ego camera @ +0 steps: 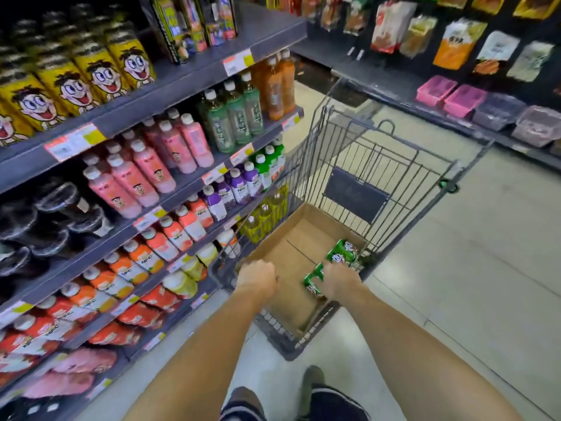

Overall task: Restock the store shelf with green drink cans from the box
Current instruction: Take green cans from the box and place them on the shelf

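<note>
An open cardboard box (306, 235) sits in a wire shopping cart (379, 153) in front of me. A few green drink cans (344, 253) lie along the box's right side. My left hand (256, 279) is curled over the box's near left edge, by the cart rim. Over the nearest green can (312, 284), my right hand (340, 281) reaches down with its fingers curled round the can; the fingertips are hidden. The store shelf (170, 86) stands to my left, packed with bottled drinks and yellow cans.
Price tags (74, 141) line the shelf edges. Across the aisle on the right is a rack of hanging snack bags (458, 44) above pink and grey baskets (464, 100). Pale floor (455, 253) lies to the right of the cart. My feet (312, 387) are just behind it.
</note>
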Demonstrator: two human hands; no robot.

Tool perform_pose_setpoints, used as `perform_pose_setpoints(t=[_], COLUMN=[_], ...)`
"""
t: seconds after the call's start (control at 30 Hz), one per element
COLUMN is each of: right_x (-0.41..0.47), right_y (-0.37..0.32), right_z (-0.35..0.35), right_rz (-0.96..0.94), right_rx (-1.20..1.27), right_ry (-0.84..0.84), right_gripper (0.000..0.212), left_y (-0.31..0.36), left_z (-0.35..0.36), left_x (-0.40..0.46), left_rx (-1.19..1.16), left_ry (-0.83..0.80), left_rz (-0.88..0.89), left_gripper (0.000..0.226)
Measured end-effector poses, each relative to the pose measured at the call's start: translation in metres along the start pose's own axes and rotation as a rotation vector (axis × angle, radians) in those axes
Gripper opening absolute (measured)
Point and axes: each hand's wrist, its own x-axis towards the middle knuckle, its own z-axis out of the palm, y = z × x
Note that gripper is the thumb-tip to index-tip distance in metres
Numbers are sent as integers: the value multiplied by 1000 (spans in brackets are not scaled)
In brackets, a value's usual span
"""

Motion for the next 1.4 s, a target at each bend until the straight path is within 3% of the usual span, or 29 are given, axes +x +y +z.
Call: perform_pose_setpoints(t=[0.3,0.53,0.8,1.03,1.4], right_x=[54,87,141,194,279], right_y=[19,14,20,49,87], right_z=[4,2,6,44,127], right_rz=[58,156,208,172,183], right_rx=[83,141,201,227,263], right_ry=[-101,-185,-223,-305,-382], right_gripper=[49,49,53,56,73], left_y=[28,38,44,58,107], left_z=[4,15,43,92,192], left_x=[61,113,162,193,262], left_rx=[-32,-10,-151,-276,-782], left_ry=[-175,-224,-288,-460,-560], left_rz=[44,129,171,-14,-562], left_gripper=[37,32,33,35,39])
